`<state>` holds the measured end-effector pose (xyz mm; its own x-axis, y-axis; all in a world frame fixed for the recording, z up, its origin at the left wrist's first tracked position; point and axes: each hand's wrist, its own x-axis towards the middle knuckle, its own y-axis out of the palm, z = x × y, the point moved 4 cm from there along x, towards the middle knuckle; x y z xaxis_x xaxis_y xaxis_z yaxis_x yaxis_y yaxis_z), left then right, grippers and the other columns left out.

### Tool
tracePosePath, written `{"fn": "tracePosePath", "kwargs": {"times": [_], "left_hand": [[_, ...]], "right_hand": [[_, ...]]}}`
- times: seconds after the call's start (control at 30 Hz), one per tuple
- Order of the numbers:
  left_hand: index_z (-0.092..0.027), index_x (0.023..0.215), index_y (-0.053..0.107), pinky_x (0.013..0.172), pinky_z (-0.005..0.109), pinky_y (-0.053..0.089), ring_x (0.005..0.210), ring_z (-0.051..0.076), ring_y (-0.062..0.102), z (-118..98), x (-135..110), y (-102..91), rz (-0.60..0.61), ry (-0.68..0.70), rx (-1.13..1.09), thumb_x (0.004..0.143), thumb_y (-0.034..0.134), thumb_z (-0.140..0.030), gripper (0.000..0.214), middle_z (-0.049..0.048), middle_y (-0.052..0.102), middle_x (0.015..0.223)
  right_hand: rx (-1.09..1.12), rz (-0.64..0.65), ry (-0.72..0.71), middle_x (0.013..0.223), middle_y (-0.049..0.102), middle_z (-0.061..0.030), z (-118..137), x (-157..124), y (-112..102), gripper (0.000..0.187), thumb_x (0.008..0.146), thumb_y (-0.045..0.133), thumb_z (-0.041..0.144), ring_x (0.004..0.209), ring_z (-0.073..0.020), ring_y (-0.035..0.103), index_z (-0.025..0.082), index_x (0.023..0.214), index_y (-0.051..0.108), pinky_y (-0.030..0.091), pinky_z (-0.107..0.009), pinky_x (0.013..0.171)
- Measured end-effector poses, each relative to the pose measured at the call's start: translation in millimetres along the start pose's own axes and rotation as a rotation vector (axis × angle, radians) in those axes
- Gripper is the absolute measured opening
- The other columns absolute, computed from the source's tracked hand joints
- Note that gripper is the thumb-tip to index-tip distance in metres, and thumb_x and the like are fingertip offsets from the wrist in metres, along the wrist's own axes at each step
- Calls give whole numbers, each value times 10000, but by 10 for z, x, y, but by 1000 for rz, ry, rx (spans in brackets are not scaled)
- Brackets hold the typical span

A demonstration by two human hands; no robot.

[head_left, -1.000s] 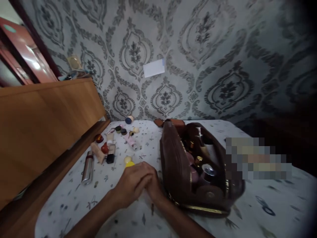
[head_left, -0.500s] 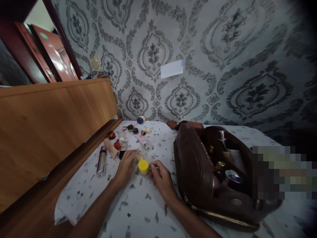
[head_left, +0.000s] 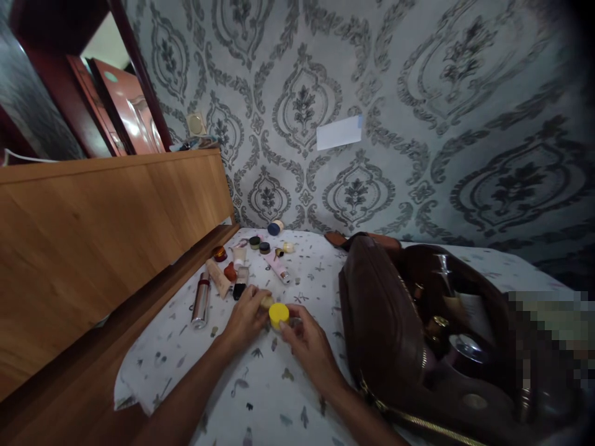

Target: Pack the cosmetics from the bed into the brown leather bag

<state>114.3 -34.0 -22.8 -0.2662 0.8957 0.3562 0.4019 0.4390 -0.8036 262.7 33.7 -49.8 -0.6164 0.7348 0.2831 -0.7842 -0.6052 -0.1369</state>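
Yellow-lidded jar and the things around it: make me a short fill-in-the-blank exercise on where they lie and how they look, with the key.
1. The round lid at the right hand is coloured ____.
2. In the picture, the silver cylinder lies to the ____ of the left hand.
3. The open bag is coloured ____.
4. The patterned cloth has a ____ background.

Missing words: yellow; left; brown; white.

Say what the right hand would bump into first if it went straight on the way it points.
The yellow-topped container, right at the fingertips of the right hand; they may be touching it, though depth is hard to judge here.
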Motion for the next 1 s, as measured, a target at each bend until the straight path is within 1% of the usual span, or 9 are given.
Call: {"fn": "tracePosePath", "kwargs": {"times": [0.17,0.27,0.43,0.53,0.63,0.7,0.8,0.9,1.0], "left_hand": [[-226,1078,552,869,343,443,986,216,528,28,-19,-31,-16,-113,53,807,575,-207,272,39,522,1047],[-221,1078,541,883,344,438,1017,224,519,-20,-25,-43,4,-79,47,811,549,-185,270,44,543,1051],[-200,1160,535,926,359,433,1054,233,524,-66,-28,-76,13,-7,39,826,537,-171,336,73,581,1097],[-195,1110,571,912,370,441,1029,234,542,-40,-6,-145,-46,23,77,892,489,-219,234,75,605,1045],[-185,1069,593,921,400,435,1019,245,537,55,25,-249,-155,13,225,922,433,-193,218,84,615,1018],[-181,1052,603,937,425,423,1049,258,523,143,33,-314,-197,-27,367,918,422,-158,227,95,621,1044],[-181,1017,623,930,453,409,1108,292,509,256,13,-403,-193,-142,559,901,437,-134,224,111,642,1086],[-176,1001,643,890,458,404,1098,323,520,296,-6,-506,-180,-255,698,922,426,-182,232,129,659,1086],[-165,984,660,886,445,403,1074,322,541,309,72,-608,-155,-307,759,948,375,-239,296,145,660,1064]], "right_hand": [[-20,-29,-27,982,680,-68,-29,11,3,334,810,581,400,721,-182,609,213,1082,628,498,-285,612],[-33,-11,-10,999,679,-66,-36,13,12,344,809,577,405,728,-180,614,214,1092,622,499,-279,612],[-12,5,2,987,675,-62,-38,13,13,340,813,577,406,724,-179,611,217,1093,617,502,-285,620],[5,-1,-5,954,677,-59,-47,12,13,334,806,590,402,708,-181,611,219,1084,624,499,-286,602],[9,-21,-1,950,680,-61,-73,13,13,330,794,599,399,697,-184,610,218,1068,627,507,-298,611],[2,-19,11,983,680,-66,-97,16,20,342,792,591,403,717,-189,615,217,1078,617,517,-312,643],[-4,-4,28,1016,676,-65,-120,20,30,351,792,575,396,742,-194,624,220,1095,599,521,-321,667],[2,9,38,1029,668,-65,-104,14,30,342,795,559,368,742,-190,624,217,1100,590,510,-306,644],[4,32,31,1040,657,-66,-45,-10,28,317,816,536,345,755,-183,620,208,1098,585,496,-292,638]]}}
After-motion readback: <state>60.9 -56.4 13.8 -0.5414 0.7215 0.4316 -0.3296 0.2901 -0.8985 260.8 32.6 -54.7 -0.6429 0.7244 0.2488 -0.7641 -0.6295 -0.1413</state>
